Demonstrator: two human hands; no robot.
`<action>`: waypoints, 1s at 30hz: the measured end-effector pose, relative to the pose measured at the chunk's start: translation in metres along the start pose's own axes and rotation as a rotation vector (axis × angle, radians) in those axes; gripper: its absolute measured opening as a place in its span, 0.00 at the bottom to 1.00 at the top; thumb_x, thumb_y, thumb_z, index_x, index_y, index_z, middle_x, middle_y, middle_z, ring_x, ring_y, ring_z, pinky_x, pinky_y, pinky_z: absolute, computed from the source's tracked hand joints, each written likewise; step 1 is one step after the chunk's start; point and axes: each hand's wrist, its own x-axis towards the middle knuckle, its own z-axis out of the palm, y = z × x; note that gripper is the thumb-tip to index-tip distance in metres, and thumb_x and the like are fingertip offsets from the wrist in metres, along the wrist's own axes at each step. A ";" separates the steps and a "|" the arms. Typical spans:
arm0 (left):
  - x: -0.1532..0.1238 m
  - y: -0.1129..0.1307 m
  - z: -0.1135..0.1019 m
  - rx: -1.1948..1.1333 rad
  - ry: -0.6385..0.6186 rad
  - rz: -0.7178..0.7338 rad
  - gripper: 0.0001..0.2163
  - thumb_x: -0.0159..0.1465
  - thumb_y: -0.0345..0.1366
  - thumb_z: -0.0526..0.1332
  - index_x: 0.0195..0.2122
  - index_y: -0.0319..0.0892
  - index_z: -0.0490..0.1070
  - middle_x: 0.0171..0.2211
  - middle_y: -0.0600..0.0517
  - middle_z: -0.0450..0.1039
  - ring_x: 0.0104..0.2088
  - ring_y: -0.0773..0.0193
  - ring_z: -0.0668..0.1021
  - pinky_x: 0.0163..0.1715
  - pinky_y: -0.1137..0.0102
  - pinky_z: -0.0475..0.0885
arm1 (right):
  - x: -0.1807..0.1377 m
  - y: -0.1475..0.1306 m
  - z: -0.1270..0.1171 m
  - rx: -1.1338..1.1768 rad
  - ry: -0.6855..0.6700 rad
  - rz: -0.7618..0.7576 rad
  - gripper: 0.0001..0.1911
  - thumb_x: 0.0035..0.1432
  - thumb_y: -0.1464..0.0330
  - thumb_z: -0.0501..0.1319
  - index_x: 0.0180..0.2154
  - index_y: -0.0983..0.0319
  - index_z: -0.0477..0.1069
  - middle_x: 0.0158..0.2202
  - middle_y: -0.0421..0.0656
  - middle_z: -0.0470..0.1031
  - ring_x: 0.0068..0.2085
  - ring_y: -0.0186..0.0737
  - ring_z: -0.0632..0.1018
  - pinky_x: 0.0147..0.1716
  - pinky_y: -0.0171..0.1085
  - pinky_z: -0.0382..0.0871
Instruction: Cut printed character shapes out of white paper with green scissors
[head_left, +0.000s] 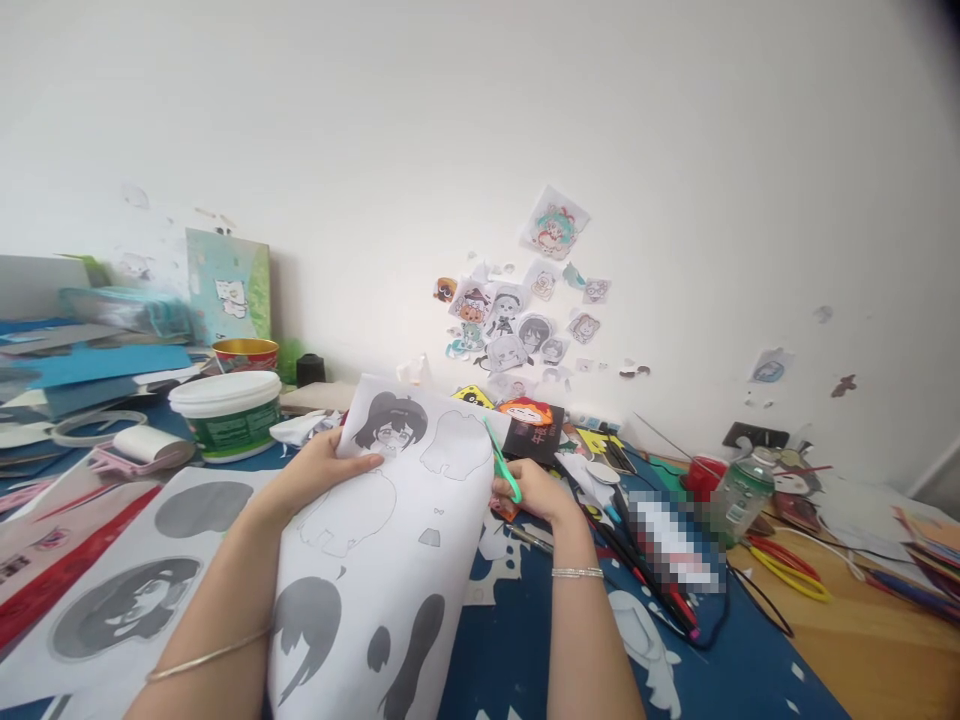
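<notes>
Below, blue mat (511, 648); beyond paper (405, 535), white wall (360, 130).

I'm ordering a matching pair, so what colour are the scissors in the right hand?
The scissors are bright green, shown best in the head view.

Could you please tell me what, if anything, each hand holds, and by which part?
The left hand holds the printed sheet by its upper left edge; the right hand, green scissors by the handles.
</notes>
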 end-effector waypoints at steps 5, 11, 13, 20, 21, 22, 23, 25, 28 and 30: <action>-0.002 0.002 0.001 -0.007 -0.031 -0.020 0.19 0.46 0.46 0.66 0.37 0.43 0.67 0.30 0.50 0.77 0.29 0.55 0.79 0.25 0.67 0.76 | -0.003 -0.002 -0.003 -0.027 -0.014 0.011 0.19 0.45 0.59 0.62 0.14 0.64 0.62 0.13 0.38 0.64 0.20 0.31 0.66 0.24 0.32 0.60; -0.003 0.003 0.001 0.011 -0.046 -0.033 0.19 0.46 0.46 0.65 0.37 0.43 0.68 0.31 0.50 0.78 0.29 0.55 0.79 0.27 0.67 0.76 | -0.005 -0.003 -0.004 -0.080 -0.011 0.023 0.19 0.46 0.59 0.61 0.14 0.64 0.62 0.13 0.37 0.64 0.20 0.31 0.66 0.25 0.33 0.61; -0.003 0.004 0.001 0.013 -0.044 -0.027 0.20 0.45 0.46 0.65 0.38 0.43 0.68 0.32 0.50 0.78 0.30 0.55 0.79 0.27 0.67 0.76 | -0.005 -0.004 -0.004 -0.105 -0.002 0.033 0.19 0.46 0.59 0.61 0.14 0.64 0.62 0.13 0.37 0.64 0.20 0.31 0.66 0.25 0.33 0.61; -0.003 0.004 0.000 0.032 -0.068 -0.021 0.19 0.45 0.44 0.66 0.38 0.43 0.68 0.32 0.49 0.77 0.31 0.55 0.79 0.27 0.67 0.76 | -0.006 0.000 -0.007 -0.101 -0.035 0.039 0.19 0.47 0.59 0.61 0.14 0.63 0.61 0.13 0.37 0.63 0.20 0.32 0.67 0.26 0.34 0.62; -0.003 0.004 0.000 0.042 -0.073 -0.026 0.20 0.45 0.44 0.66 0.38 0.43 0.68 0.32 0.49 0.77 0.31 0.55 0.79 0.27 0.67 0.76 | -0.007 0.000 -0.007 -0.100 -0.048 0.042 0.18 0.47 0.60 0.60 0.14 0.63 0.62 0.13 0.37 0.64 0.20 0.32 0.67 0.26 0.34 0.62; -0.003 0.004 0.000 0.052 -0.076 -0.029 0.20 0.45 0.44 0.66 0.38 0.43 0.68 0.32 0.49 0.77 0.31 0.54 0.79 0.26 0.67 0.76 | -0.008 -0.001 -0.007 -0.104 -0.059 0.045 0.17 0.47 0.61 0.60 0.14 0.63 0.62 0.13 0.38 0.64 0.20 0.32 0.67 0.25 0.34 0.62; -0.003 0.004 0.000 0.060 -0.078 -0.030 0.20 0.45 0.44 0.66 0.38 0.43 0.68 0.32 0.49 0.77 0.31 0.54 0.79 0.26 0.67 0.76 | -0.009 -0.001 -0.008 -0.108 -0.064 0.047 0.17 0.47 0.62 0.60 0.14 0.63 0.62 0.14 0.38 0.65 0.20 0.32 0.66 0.25 0.34 0.62; -0.003 0.004 -0.001 0.067 -0.085 -0.027 0.21 0.45 0.44 0.66 0.39 0.43 0.67 0.32 0.50 0.77 0.30 0.54 0.79 0.25 0.67 0.76 | -0.010 -0.001 -0.008 -0.117 -0.067 0.050 0.16 0.47 0.64 0.60 0.13 0.62 0.62 0.14 0.39 0.65 0.20 0.33 0.66 0.25 0.34 0.61; -0.004 0.004 -0.001 0.080 -0.114 -0.010 0.21 0.47 0.44 0.65 0.41 0.42 0.67 0.31 0.50 0.77 0.29 0.54 0.79 0.25 0.67 0.76 | -0.011 -0.001 -0.008 -0.118 -0.071 0.050 0.15 0.47 0.66 0.59 0.13 0.61 0.62 0.14 0.38 0.64 0.20 0.33 0.65 0.25 0.34 0.61; -0.004 0.003 -0.001 0.105 -0.128 0.000 0.21 0.48 0.45 0.64 0.41 0.41 0.66 0.31 0.50 0.77 0.29 0.54 0.79 0.24 0.68 0.76 | -0.011 0.000 -0.009 -0.113 -0.073 0.050 0.15 0.47 0.66 0.59 0.13 0.61 0.61 0.14 0.38 0.64 0.19 0.33 0.65 0.25 0.35 0.61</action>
